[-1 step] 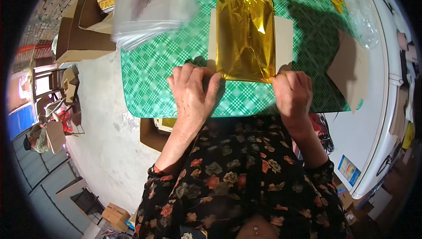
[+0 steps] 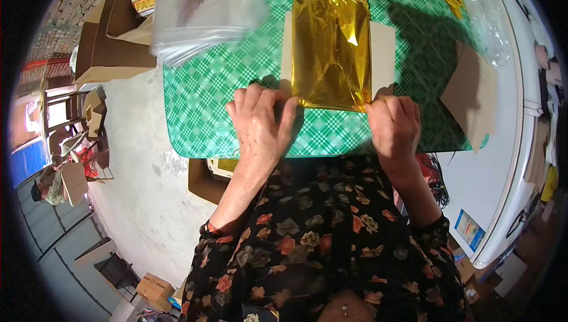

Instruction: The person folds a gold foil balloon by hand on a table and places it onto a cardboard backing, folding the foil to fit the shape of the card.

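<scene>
Green-checked cloth covers the table where I watch a gold foil pouch lying on a pale card near the front edge; my left hand and right hand pinch its lower corners, fingers closed on foil; I judge the bottom edge is being squared on the card, so an even pull comes next.

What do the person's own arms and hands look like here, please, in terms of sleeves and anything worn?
Both hands, left hand and right hand, are bare: no gloves, and no rings or watch that I can make out. The forearms are bare too. Dark sleeves with an orange, red and grey flower print end partway up the forearms.
</scene>
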A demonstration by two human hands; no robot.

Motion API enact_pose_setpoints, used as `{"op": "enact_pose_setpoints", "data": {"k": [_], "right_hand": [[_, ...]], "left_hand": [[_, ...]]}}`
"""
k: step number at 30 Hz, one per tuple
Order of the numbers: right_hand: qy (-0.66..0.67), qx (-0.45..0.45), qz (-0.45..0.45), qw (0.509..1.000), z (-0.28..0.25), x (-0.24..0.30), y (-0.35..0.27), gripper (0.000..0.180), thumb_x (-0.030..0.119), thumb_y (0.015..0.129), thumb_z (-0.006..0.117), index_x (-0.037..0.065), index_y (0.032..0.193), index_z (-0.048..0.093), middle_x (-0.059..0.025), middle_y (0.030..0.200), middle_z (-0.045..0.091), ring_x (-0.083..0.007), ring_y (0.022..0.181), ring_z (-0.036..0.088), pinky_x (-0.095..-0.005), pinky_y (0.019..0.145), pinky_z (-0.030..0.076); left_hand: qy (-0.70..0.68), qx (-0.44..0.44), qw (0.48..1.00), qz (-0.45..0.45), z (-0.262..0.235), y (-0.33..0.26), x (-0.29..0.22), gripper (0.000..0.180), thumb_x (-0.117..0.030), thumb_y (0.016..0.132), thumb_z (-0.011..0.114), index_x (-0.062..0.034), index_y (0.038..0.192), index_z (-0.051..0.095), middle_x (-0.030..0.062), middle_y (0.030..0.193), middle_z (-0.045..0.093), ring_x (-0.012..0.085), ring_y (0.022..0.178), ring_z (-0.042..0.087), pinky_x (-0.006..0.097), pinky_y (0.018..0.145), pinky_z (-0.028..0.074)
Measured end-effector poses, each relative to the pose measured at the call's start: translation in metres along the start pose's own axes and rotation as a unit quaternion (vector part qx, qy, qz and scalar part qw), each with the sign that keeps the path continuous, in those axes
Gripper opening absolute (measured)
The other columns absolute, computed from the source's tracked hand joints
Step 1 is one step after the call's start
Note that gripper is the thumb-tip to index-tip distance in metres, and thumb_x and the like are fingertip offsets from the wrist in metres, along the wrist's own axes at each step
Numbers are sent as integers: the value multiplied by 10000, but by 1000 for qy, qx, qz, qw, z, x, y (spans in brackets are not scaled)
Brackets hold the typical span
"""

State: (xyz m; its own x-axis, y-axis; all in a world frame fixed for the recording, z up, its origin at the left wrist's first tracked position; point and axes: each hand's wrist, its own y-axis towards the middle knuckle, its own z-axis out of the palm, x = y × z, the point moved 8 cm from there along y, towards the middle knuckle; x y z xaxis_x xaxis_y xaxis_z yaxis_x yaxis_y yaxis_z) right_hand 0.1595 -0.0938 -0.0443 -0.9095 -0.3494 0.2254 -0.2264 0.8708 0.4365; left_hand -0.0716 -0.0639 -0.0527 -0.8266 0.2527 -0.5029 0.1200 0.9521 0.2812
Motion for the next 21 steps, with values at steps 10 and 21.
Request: {"op": "enact_pose_setpoints", "data": {"k": [10,21], "right_hand": [[-3,11,13,1000,-1,-1,0,182,24,805,842,74,885,686,-62,934,657,-294,889,619,-422,816,498],[20,15,1,1000,-1,2,-1,287,115,786,893,57,948,663,-91,940,647,-322,892,621,-442,835,502]], "left_hand": [[25,-25,999,18,-4,-6,-3,311,-223,902,810,-94,1175,738,89,1014,606,303,971,548,444,864,374],[57,-11,997,54,-7,-22,-8,423,-193,906,797,-110,1310,704,67,1228,647,293,1131,578,455,997,395]]}}
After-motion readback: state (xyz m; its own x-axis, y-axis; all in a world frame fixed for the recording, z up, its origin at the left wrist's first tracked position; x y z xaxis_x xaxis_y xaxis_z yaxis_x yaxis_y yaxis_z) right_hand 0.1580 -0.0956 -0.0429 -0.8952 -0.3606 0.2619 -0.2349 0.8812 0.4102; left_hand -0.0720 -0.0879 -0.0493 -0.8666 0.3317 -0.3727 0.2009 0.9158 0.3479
